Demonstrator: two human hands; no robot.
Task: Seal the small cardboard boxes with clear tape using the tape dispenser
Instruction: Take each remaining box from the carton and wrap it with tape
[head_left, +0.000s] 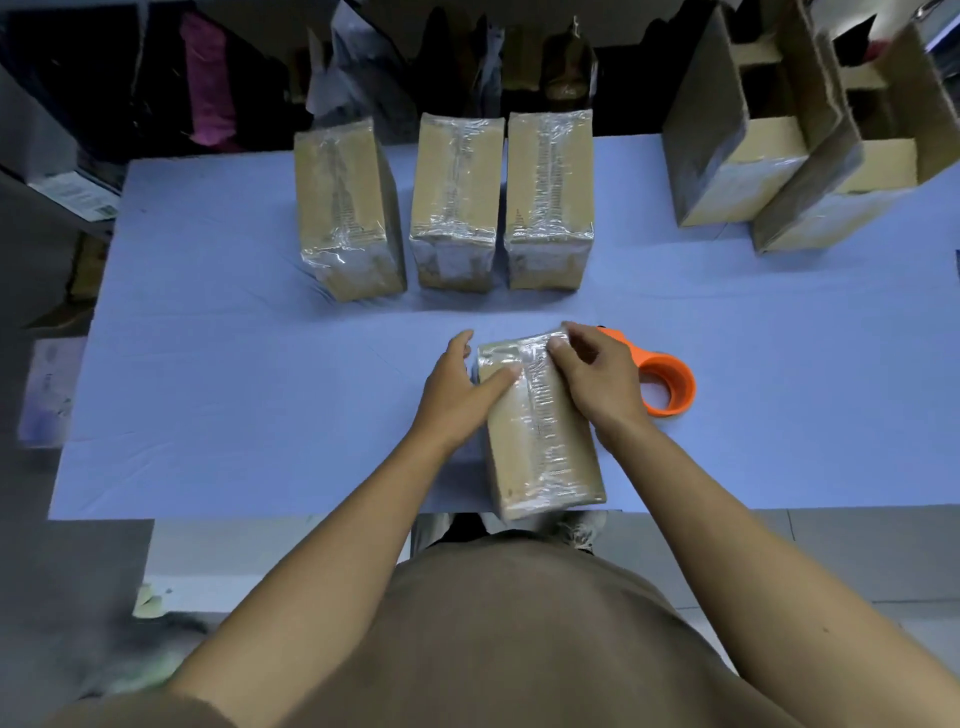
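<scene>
A small cardboard box (540, 441) lies on the blue table (234, 364) in front of me, with a strip of clear tape along its top. My left hand (457, 395) holds its left side, thumb lying across the top. My right hand (597, 379) presses on the tape near the box's far end, with fingers bent over the far right corner. The orange tape dispenser (665, 384) lies on the table just right of my right hand, untouched. Three taped boxes stand in a row further back: left (345, 208), middle (454, 202), right (548, 200).
Two open cardboard boxes with raised flaps, one (737, 156) beside the other (841, 192), stand at the table's back right. Dark clutter and bags line the back edge. The table's near edge runs just below the held box.
</scene>
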